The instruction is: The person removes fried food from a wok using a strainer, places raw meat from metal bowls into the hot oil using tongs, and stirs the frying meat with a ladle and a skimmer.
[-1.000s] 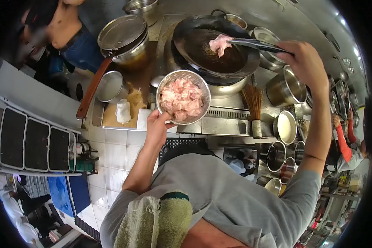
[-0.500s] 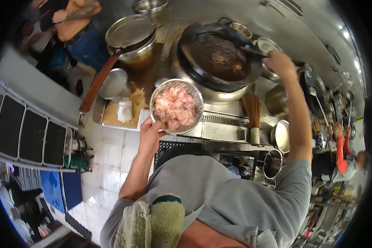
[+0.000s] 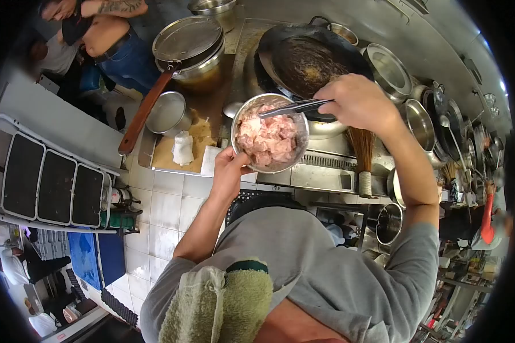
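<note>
My left hand (image 3: 230,168) grips the rim of a metal bowl (image 3: 305,127) from the lower left. Pale pink pieces of raw meat (image 3: 269,139) fill the bowl. My right hand (image 3: 357,102) is closed around dark metal tongs (image 3: 297,107), whose tips reach into the meat at the upper left of the bowl. Just beyond the bowl sits a large dark wok (image 3: 309,62) with brown liquid in it. Whether the tongs have a piece between their tips, I cannot tell.
A pot with a round strainer (image 3: 187,40) and long wooden handle stands at the left, beside a small metal pot (image 3: 167,111) and a white cloth (image 3: 182,148). A bamboo brush (image 3: 363,160) lies right of the bowl. Other people are at the upper left and far right.
My right hand has brought the tongs back from the wok into the bowl. The meat piece they held over the wok a second ago is gone from them.
</note>
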Available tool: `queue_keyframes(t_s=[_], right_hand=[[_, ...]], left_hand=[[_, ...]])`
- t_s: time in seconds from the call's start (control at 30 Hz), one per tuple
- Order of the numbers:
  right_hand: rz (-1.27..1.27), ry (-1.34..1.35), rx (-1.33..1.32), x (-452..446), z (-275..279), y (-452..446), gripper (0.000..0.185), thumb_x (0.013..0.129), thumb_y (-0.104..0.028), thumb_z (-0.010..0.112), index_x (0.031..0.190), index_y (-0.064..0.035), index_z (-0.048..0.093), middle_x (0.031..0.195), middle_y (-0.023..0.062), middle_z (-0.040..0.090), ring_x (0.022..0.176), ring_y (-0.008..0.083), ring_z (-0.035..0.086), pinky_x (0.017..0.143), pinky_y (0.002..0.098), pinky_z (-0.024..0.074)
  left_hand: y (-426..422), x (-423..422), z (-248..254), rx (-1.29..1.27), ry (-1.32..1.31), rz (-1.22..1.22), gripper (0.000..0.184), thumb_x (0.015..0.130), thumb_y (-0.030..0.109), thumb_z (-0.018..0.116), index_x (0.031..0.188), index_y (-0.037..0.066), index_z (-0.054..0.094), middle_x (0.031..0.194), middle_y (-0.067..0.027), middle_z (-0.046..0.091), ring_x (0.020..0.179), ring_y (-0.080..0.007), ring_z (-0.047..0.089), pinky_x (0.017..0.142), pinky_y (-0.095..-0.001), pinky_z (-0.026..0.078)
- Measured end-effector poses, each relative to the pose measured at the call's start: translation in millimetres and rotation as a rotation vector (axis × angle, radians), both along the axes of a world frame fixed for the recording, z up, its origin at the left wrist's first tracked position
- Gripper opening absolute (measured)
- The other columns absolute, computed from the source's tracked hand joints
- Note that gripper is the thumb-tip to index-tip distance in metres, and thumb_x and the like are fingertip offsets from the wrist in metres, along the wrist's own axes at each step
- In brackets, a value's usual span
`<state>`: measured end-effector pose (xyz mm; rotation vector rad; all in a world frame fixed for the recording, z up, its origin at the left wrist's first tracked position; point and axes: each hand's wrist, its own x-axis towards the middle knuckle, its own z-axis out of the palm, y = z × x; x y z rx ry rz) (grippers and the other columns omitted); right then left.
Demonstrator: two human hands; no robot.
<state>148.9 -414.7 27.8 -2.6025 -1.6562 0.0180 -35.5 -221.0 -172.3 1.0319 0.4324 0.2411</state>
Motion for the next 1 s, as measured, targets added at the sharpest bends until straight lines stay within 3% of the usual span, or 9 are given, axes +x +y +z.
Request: queue_keyframes(t_s=[0.2, 0.3, 0.33, 0.43, 0.5, 0.6, 0.77, 0.9, 1.0], right_hand=[[0.001, -0.063, 0.15, 9, 43, -37, 0.018, 0.075, -0.015, 0.069, 0.091, -0.0072, 0.071, 0.082, 0.0141, 0.067, 0.08, 0.0333, 0.062, 0.074, 0.0415, 0.048], [-0.027, -0.133, 0.16, 8, 49, -38, 0.02, 0.075, -0.013, 0.069, 0.093, -0.0048, 0.071, 0.084, 0.0153, 0.067, 0.08, 0.0342, 0.062, 0.073, 0.0412, 0.0475], [-0.022, -0.119, 0.164, 6, 53, -39, 0.021, 0.075, -0.013, 0.069, 0.094, -0.0043, 0.07, 0.085, 0.0152, 0.067, 0.08, 0.0342, 0.062, 0.074, 0.041, 0.0474], [-0.038, -0.092, 0.199, 3, 73, -42, 0.022, 0.074, -0.012, 0.069, 0.094, -0.0035, 0.07, 0.088, 0.0151, 0.068, 0.081, 0.0346, 0.062, 0.076, 0.0404, 0.0474], [-0.059, -0.079, 0.231, 7, 86, -45, 0.023, 0.074, -0.012, 0.069, 0.095, -0.003, 0.069, 0.09, 0.0151, 0.068, 0.08, 0.0348, 0.062, 0.076, 0.04, 0.0475], [-0.062, -0.234, 0.178, 12, 101, -50, 0.024, 0.074, -0.009, 0.068, 0.096, -0.0017, 0.069, 0.089, 0.0149, 0.067, 0.08, 0.0342, 0.062, 0.075, 0.0384, 0.0479], [-0.212, -0.147, 0.192, 3, 131, -68, 0.026, 0.075, -0.008, 0.068, 0.099, -0.001, 0.067, 0.091, 0.0132, 0.067, 0.091, 0.0308, 0.06, 0.08, 0.0337, 0.0456], [0.041, -0.52, 0.313, 11, 149, -89, 0.026, 0.08, -0.012, 0.068, 0.105, -0.0036, 0.067, 0.102, 0.0119, 0.065, 0.094, 0.026, 0.061, 0.084, 0.0319, 0.0461], [-0.235, -0.473, 0.256, 10, 166, -97, 0.031, 0.086, -0.014, 0.064, 0.115, -0.0011, 0.063, 0.111, 0.0127, 0.063, 0.102, 0.0226, 0.06, 0.089, 0.0302, 0.0445]], left_hand=[[-2, 5, 19, -0.033, 0.043, 0.056, 0.006, 0.078, 0.001, 0.053, 0.075, 0.006, 0.056, 0.083, -0.0052, 0.064, 0.072, -0.013, 0.062, 0.069, -0.0346, 0.057], [2, 12, 19, -0.042, 0.03, 0.016, 0.01, 0.079, 0.003, 0.052, 0.084, 0.003, 0.06, 0.085, -0.0046, 0.064, 0.076, -0.0135, 0.063, 0.07, -0.0339, 0.057], [1, 14, 18, -0.073, 0.036, 0.021, 0.024, 0.077, 0.001, 0.05, 0.099, 0.0, 0.059, 0.095, -0.0105, 0.064, 0.081, -0.019, 0.064, 0.074, -0.04, 0.057], [4, 23, 16, -0.106, 0.027, 0.025, 0.026, 0.077, 0.001, 0.05, 0.101, -0.001, 0.058, 0.097, -0.0107, 0.064, 0.083, -0.0186, 0.063, 0.074, -0.0404, 0.057], [1, 27, 17, -0.111, 0.02, 0.049, 0.016, 0.078, 0.003, 0.051, 0.09, 0.002, 0.06, 0.089, -0.0055, 0.064, 0.08, -0.0137, 0.062, 0.069, -0.0344, 0.057], [3, 35, 15, -0.088, 0.021, 0.027, 0.016, 0.078, 0.004, 0.051, 0.092, 0.002, 0.06, 0.092, -0.0064, 0.063, 0.082, -0.0142, 0.062, 0.069, -0.0336, 0.057], [1, 47, 23, -0.101, -0.02, 0.014, 0.023, 0.078, 0.002, 0.05, 0.1, 0.001, 0.056, 0.095, -0.0073, 0.061, 0.084, -0.0162, 0.061, 0.075, -0.0377, 0.057], [1, 56, 27, -0.162, -0.014, 0.063, 0.016, 0.081, 0.003, 0.051, 0.095, 0.0, 0.056, 0.093, -0.0057, 0.06, 0.085, -0.0144, 0.06, 0.071, -0.0354, 0.058], [3, 60, 29, -0.209, -0.035, 0.041, 0.014, 0.082, 0.003, 0.051, 0.095, 0.001, 0.055, 0.095, -0.006, 0.058, 0.086, -0.0137, 0.058, 0.072, -0.0369, 0.058]])
